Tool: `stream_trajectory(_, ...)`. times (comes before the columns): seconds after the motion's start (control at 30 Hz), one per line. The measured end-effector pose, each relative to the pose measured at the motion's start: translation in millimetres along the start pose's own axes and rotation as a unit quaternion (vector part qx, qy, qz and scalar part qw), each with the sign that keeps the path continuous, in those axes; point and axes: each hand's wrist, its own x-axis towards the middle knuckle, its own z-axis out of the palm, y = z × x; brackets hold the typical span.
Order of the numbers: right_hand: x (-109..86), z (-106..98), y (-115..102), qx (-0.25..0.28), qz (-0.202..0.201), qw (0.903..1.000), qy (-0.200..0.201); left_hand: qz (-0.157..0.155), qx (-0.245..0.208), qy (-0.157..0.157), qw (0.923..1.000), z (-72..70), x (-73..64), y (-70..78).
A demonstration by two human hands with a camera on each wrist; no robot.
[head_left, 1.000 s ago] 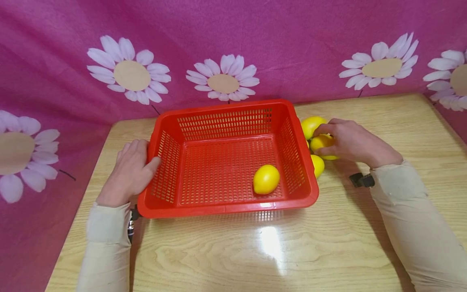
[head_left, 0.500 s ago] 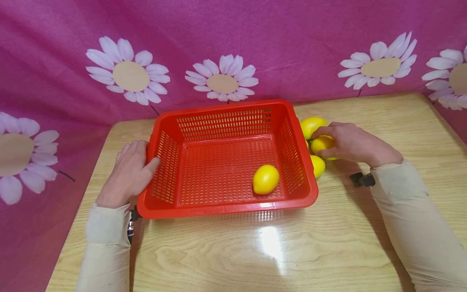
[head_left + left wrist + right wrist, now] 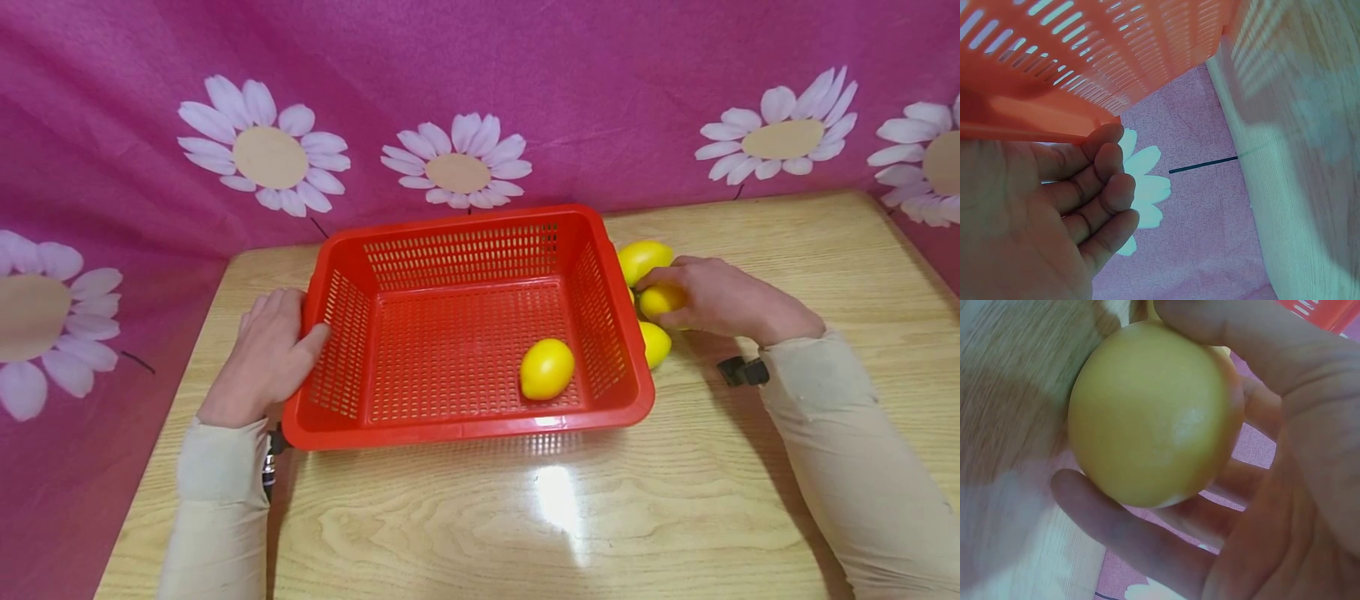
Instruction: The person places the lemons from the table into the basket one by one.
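A red plastic basket (image 3: 465, 350) with slotted walls stands on the table. One yellow lemon (image 3: 547, 368) lies inside it, near the front right corner. My left hand (image 3: 262, 354) grips the basket's left rim, thumb over the inside and fingers outside; in the left wrist view those fingers (image 3: 1110, 194) curl beneath the rim. Right of the basket, my right hand (image 3: 723, 300) holds another lemon (image 3: 1154, 415), with thumb and fingers around it. Other lemons lie beside it against the basket's right wall, one behind (image 3: 645, 260) and one in front (image 3: 655, 344), partly hidden by the rim.
The light wood table (image 3: 450, 517) runs under everything. A magenta cloth (image 3: 585, 100) printed with white daisies hangs right behind the table and along its left side. Black wrist camera mounts show at both cuffs.
My right hand has shifted slightly downward and wraps further over the lemon. The front lemon beside it has nudged slightly rightward. My left hand, the basket and the lemon inside stay put.
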Motion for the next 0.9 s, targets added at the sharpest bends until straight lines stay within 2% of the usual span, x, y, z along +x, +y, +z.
stream_trajectory(0.17, -1.8, -1.0, -0.9, 0.01, 0.004, 0.9999, -0.007, 0.002, -0.001, 0.003, 1.0, -0.5, 0.4, 0.2)
stream_trajectory(0.43, -3.2, -1.7, -1.8, -0.019, -0.03, 0.9993, 0.008, 0.009, 0.006, 0.009, 0.9999, 0.2, 1.3, -0.3)
stream_trajectory(0.9, -7.7, -8.3, -8.8, -0.017, -0.023, 0.9994, 0.02, 0.009, 0.004, 0.008, 0.9999, 0.2, 0.1, -0.1)
